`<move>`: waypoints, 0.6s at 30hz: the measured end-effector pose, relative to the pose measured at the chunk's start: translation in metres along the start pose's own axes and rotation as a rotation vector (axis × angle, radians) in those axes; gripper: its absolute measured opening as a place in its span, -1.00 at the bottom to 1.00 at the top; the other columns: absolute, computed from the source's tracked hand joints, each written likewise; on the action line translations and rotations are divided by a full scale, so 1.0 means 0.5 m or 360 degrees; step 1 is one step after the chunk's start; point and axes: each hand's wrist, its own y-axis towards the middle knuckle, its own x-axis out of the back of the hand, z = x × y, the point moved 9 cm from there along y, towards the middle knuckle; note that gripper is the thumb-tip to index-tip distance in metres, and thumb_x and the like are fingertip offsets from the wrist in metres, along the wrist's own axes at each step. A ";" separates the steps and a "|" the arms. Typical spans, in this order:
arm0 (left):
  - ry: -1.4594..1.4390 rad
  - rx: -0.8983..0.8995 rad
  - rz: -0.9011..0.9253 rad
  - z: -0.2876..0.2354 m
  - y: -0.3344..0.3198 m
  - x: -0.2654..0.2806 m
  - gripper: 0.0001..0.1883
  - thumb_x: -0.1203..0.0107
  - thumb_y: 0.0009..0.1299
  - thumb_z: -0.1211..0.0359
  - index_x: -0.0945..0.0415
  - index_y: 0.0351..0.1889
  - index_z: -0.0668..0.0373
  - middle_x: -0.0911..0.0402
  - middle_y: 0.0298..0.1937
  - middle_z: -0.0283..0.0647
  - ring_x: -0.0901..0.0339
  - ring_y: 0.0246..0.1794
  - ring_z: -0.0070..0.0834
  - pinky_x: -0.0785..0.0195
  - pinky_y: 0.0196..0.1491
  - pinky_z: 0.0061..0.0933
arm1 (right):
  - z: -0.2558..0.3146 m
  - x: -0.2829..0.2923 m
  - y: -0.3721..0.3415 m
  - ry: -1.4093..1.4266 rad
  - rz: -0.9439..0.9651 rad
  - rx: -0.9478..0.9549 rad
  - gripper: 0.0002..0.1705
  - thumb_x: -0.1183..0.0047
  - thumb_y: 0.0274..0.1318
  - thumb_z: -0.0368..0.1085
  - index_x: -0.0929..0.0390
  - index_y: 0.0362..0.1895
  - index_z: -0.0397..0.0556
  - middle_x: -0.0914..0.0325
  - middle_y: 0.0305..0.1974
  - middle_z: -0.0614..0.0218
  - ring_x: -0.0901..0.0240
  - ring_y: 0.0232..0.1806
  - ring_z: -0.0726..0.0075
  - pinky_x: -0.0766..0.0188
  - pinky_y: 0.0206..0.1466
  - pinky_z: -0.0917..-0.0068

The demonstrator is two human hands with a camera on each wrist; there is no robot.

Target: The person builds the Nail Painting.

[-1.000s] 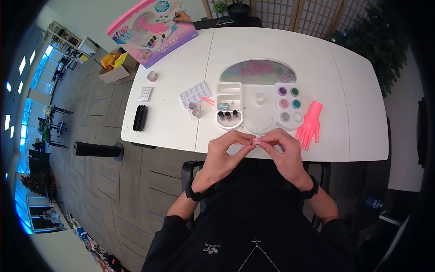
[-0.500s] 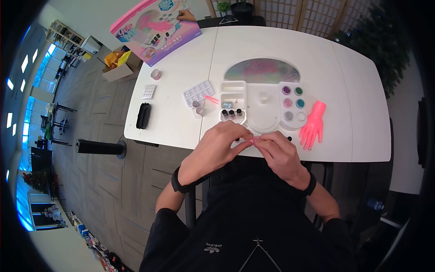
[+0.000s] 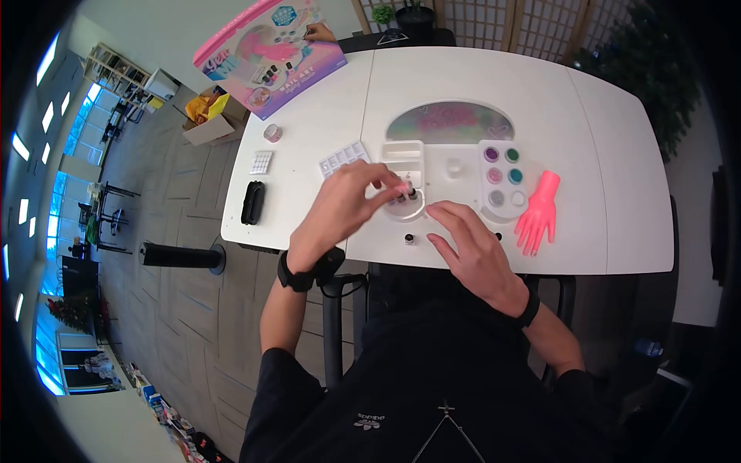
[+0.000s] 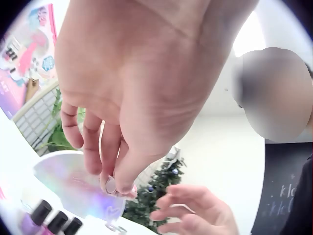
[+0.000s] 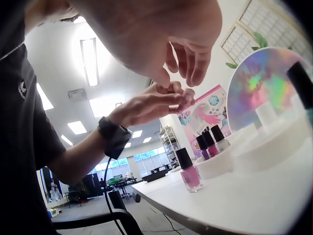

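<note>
My left hand (image 3: 343,202) pinches a small pinkish, partly clear piece (image 4: 111,185) between thumb and fingertips; what it is I cannot tell. In the head view that hand is raised over the white tray (image 3: 403,152), near the black-capped nail polish bottles (image 4: 56,221) in its front section. My right hand (image 3: 480,261) is held just to the right with fingers parted and nothing in them. Below it, a pink nail polish bottle (image 5: 191,179) with a black cap stands by itself near the table's front edge.
On the right are a palette of coloured pots (image 3: 495,176) and a pink model hand (image 3: 539,212). Behind stands an iridescent rounded panel (image 3: 451,122). Leftward lie a compartment tray (image 3: 343,157), a black case (image 3: 252,203), a small jar (image 3: 272,133) and a big box (image 3: 270,58).
Both hands were together at the small pinkish piece. My right hand has let go and spread its fingers, while my left has carried the piece away, left and toward the polish bottles.
</note>
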 end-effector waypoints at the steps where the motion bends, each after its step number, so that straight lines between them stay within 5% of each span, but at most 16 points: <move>1: 0.0089 0.0004 -0.0024 0.023 0.016 0.002 -0.80 -0.41 0.52 0.26 -0.83 -0.03 0.16 -0.86 -0.12 -0.20 -0.72 -0.12 -0.20 -0.55 -0.01 -0.23 | -0.008 -0.004 -0.003 0.0006 0.0029 -0.0033 -0.46 -0.38 0.30 -0.45 -0.57 0.34 -0.14 -0.60 0.22 0.13 -0.68 0.16 -0.02 -0.69 0.15 0.17; 6: 0.0235 -0.0094 -0.0063 0.112 0.069 -0.035 -0.80 -0.41 0.52 0.23 -0.83 -0.09 0.15 -0.81 -0.20 -0.14 -0.69 -0.16 -0.19 -0.56 -0.03 -0.14 | -0.036 -0.019 -0.015 -0.0046 0.0133 -0.0173 -0.47 -0.34 0.35 -0.39 -0.53 0.35 -0.16 -0.57 0.24 0.15 -0.64 0.23 0.00 -0.67 0.24 0.17; 18: 0.0475 -0.0316 -0.0062 0.114 0.072 -0.074 -0.85 -0.41 0.49 0.29 -0.79 -0.12 0.17 -0.78 -0.23 -0.16 -0.68 -0.19 -0.16 -0.57 -0.10 -0.14 | -0.059 -0.020 -0.028 0.0009 0.0182 -0.0283 -0.52 -0.27 0.40 -0.38 -0.53 0.34 -0.16 -0.59 0.22 0.13 -0.63 0.23 -0.03 -0.63 0.26 0.13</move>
